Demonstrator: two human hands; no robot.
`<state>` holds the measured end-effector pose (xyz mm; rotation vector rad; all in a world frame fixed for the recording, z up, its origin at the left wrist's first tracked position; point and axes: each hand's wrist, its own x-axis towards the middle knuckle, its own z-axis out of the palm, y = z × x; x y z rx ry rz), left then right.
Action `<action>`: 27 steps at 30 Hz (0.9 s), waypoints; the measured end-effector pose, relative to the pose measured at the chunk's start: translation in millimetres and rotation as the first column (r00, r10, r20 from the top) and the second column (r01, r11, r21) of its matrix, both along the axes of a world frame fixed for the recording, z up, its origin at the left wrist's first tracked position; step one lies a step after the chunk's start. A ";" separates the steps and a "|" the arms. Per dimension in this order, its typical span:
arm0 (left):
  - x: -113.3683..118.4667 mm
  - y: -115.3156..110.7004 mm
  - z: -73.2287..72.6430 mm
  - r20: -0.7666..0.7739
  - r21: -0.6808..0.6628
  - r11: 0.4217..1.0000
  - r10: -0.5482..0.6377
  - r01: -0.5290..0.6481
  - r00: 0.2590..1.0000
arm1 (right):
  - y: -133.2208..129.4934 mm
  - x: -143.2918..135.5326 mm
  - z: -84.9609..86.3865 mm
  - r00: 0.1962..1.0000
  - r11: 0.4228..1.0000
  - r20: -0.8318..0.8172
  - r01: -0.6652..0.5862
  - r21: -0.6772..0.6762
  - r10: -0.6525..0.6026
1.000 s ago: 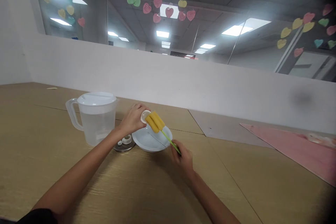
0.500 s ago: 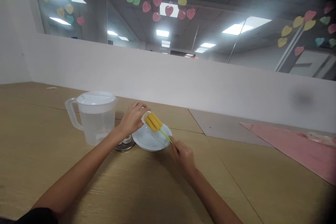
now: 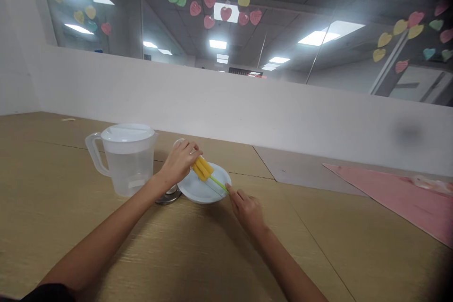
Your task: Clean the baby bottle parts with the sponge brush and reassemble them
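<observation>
My right hand (image 3: 247,206) is closed on the green handle of a brush (image 3: 203,169) with a yellow sponge head. The brush slants up and left over a white bowl (image 3: 201,191). Fingers of my left hand (image 3: 181,161) wrap round a small whitish cup (image 3: 179,142), mostly hidden by the hand. The tip of the sponge head meets the cup at my left fingers; how far it reaches in cannot be made out. Below my left wrist, a round metal dish (image 3: 169,197) holds something white, partly covered.
A translucent lidded pitcher (image 3: 129,165) with liquid stands left of my left hand. On the right lies a pink mat (image 3: 399,198) with a clear plastic item (image 3: 432,184). A white wall (image 3: 226,108) rises behind the wooden table (image 3: 170,255).
My left hand and the cup have shifted slightly left and tilted. The sponge head has moved a little left, with more of its tip covered. The view has shifted slightly.
</observation>
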<state>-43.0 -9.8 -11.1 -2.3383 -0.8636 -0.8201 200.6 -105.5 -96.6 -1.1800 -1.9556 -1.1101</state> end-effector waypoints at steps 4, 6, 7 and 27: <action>0.6 -1.8 -0.2 -0.010 -0.008 1.000 -0.002 0.001 1.000 | -3.6 -4.2 2.5 1.000 1.000 0.025 0.016 -0.007 -0.016; 1.3 -3.5 0.4 -0.007 -0.010 1.000 -0.006 0.006 1.000 | -5.0 -5.7 3.1 1.000 1.000 0.022 0.010 -0.011 -0.010; 1.7 -4.4 0.7 -0.010 -0.007 1.000 -0.005 0.004 1.000 | -5.5 -6.1 3.3 1.000 1.000 0.022 0.008 -0.008 -0.008; 25.9 -25.8 -4.7 -0.171 0.080 0.996 0.061 -0.048 0.983 | -7.6 -9.3 0.9 1.000 1.000 0.012 -0.010 0.001 0.010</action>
